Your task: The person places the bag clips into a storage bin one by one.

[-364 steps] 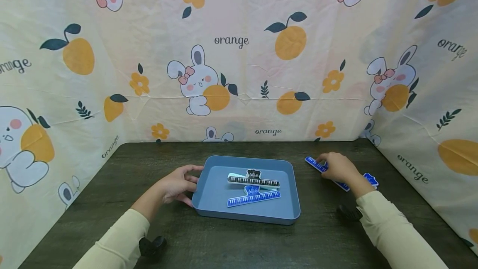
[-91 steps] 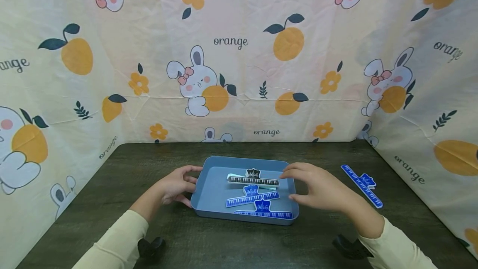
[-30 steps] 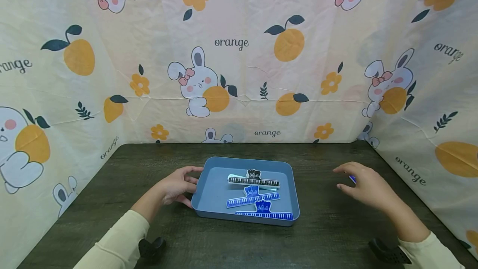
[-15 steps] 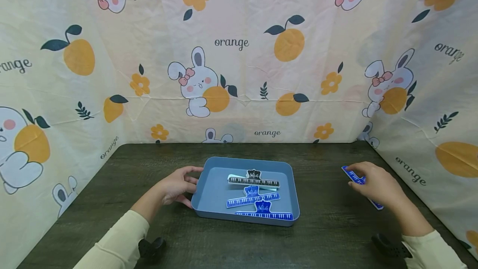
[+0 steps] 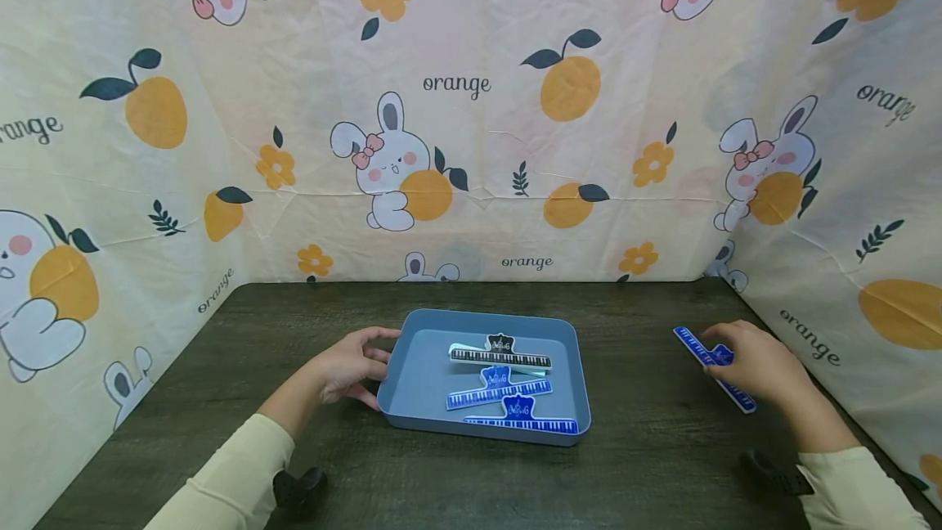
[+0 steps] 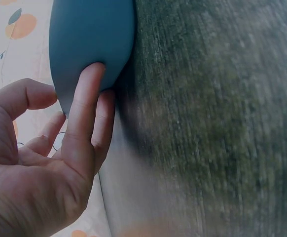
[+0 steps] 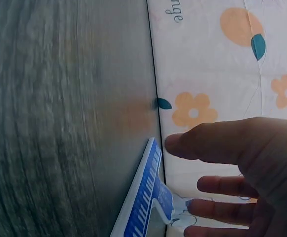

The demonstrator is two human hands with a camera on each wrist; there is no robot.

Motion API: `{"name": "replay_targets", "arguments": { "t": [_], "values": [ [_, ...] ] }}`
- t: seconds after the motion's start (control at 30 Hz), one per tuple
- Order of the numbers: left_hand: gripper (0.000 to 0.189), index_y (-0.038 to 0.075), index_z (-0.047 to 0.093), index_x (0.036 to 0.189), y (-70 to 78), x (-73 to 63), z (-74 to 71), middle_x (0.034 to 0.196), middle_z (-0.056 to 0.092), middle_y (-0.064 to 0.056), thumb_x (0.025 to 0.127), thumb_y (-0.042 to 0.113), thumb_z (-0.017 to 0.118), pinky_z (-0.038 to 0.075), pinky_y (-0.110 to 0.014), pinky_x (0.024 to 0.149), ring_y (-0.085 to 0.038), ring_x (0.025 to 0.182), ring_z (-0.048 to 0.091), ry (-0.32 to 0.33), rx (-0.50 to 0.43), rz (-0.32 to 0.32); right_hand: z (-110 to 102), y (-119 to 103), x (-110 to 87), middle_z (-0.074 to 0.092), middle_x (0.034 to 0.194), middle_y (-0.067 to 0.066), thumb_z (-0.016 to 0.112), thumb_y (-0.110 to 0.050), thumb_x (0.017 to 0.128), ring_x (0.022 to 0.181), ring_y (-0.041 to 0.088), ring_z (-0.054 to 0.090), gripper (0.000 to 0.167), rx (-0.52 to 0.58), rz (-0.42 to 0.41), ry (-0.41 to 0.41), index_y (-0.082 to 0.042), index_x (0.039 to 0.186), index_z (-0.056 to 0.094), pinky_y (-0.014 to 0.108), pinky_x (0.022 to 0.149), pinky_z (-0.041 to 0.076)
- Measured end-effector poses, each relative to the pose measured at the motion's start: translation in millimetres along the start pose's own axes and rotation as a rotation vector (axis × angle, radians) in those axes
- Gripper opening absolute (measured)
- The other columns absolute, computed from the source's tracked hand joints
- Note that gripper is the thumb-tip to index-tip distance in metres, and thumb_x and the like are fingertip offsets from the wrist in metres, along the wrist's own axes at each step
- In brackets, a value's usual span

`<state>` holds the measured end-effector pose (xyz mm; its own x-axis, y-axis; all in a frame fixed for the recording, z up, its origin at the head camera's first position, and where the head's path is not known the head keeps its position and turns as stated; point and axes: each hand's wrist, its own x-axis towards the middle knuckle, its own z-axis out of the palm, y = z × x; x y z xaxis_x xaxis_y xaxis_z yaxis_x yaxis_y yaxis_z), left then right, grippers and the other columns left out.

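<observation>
The left hand [image 5: 352,368] touches the left end of the blue-grey tray [image 5: 412,411] with its fingertips; in the left wrist view its fingers [image 6: 82,113] lie against the outer wall. Inside the tray are a black-and-white piano-key clip [image 5: 500,358] with a pale teal one partly under it, a blue piano-key clip [image 5: 499,393] and another blue clip [image 5: 519,424] along the front wall. At right, the right hand [image 5: 758,360] is over a blue piano-key clip [image 5: 694,343] on the table. In the right wrist view its thumb and fingers [image 7: 217,210] are spread around the clip's crown-shaped tab.
A dark wood-grain table [image 5: 441,481] carries everything. Behind it and on both sides hangs a cream cloth [image 5: 471,137] printed with rabbits and oranges. Black wrist devices [image 5: 298,487] are strapped under both forearms.
Since the oldest frame, one blue clip has come from the table into the tray's front. The right hand has withdrawn from the tray to the clip at right. The left hand stays put.
</observation>
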<state>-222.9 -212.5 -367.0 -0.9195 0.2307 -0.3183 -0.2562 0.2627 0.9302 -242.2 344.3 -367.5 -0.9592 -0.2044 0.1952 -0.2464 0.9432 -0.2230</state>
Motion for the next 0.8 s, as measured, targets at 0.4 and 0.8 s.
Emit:
{"name": "replay_targets", "arguments": {
  "t": [0.4,0.8],
  "values": [
    [0.073,0.006,0.033,0.149,-0.4,0.2,-0.1,0.122,0.057,-0.023,0.084,-0.009,0.060,0.060,-0.046,0.057,-0.030,0.093,0.066,-0.010,0.003,0.002,7.8,18.7,8.2,0.059,0.102,0.033,0.084,-0.017,0.068,0.088,0.044,0.058,0.057,0.014,0.020,-0.132,0.010,0.113,0.061,0.058,0.072,0.049],
    [0.072,0.006,0.033,0.149,-0.7,0.2,-0.3,0.123,0.057,-0.024,0.084,-0.010,0.059,0.060,-0.046,0.058,-0.031,0.093,0.066,-0.010,0.005,0.007,10.6,19.8,13.8,0.061,0.099,0.029,0.080,-0.006,0.070,0.082,0.035,0.059,0.045,0.007,0.021,-0.191,0.007,0.109,0.064,0.055,0.067,0.051]
  ]
}}
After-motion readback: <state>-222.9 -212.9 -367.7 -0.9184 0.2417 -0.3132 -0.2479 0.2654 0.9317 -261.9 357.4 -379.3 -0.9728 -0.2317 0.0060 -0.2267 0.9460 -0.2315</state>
